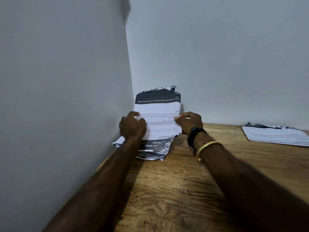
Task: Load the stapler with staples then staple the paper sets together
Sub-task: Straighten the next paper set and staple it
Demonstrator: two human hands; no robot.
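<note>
Paper set upright at the wall corner.
I grip the sheets point(158, 113) with left hand point(132, 125) and right hand point(189, 122), above a pile point(155, 148) on the desk point(192, 181).

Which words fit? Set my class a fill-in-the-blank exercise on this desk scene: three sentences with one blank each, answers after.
1. The left hand and right hand grip the held papers, whose print appears ____ down.
2. The gold bangle sits on the ____ wrist.
3. The other paper set lies flat on a table made of ____.

Missing words: upside; right; wood.
</note>
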